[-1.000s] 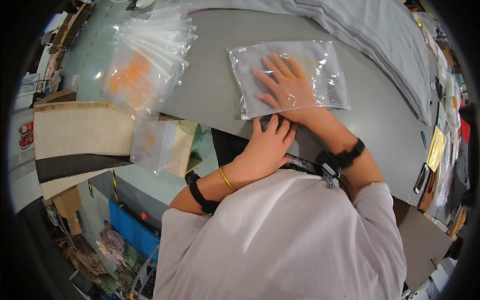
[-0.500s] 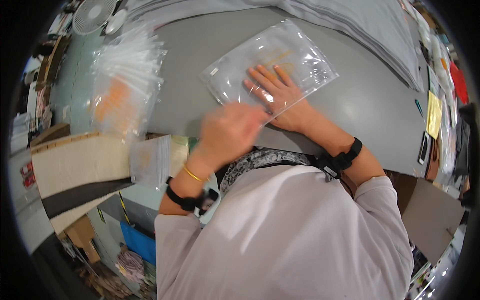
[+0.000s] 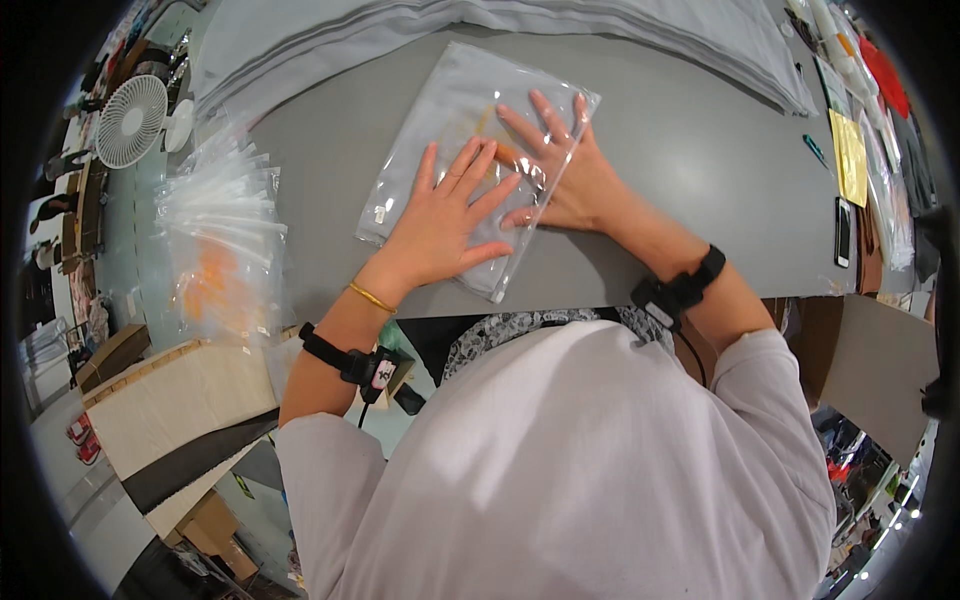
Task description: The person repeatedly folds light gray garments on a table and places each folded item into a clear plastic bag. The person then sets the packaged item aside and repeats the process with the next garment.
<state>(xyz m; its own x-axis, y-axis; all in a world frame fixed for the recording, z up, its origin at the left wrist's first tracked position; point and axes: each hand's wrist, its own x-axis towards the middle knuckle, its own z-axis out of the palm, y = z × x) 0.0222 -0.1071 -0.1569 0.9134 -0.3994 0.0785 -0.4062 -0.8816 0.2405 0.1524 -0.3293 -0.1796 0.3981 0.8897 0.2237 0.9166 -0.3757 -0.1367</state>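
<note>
In the head view, the person's two bare hands work over a clear plastic bag [image 3: 425,130] that lies tilted on the grey bench [image 3: 690,140]. The bag has pale grey contents and an orange-yellow print, and its nearest corner comes close to the bench's near edge.

The left hand [image 3: 445,220] lies on the bag's face with fingers spread and pointing toward the far edge, the thumb held out to the right. A gold-coloured bangle [image 3: 371,298] circles that wrist. The right hand [image 3: 572,178] is spread too, at the bag's right-hand side, its fingers close to those of the left. The bag's edge seems to cross over this hand, though glare on the film makes it hard to tell whether the fingers are under it.

A stack of grey cloth [image 3: 725,50] runs along the bench's far edge. At the left edge lies a fanned pile of clear bags [image 3: 220,240] with orange print, and a white fan [image 3: 132,120] stands near the far left corner. Toward the right edge are a green pen [image 3: 814,150], a yellow sheet [image 3: 848,160] and a phone [image 3: 842,232].
</note>
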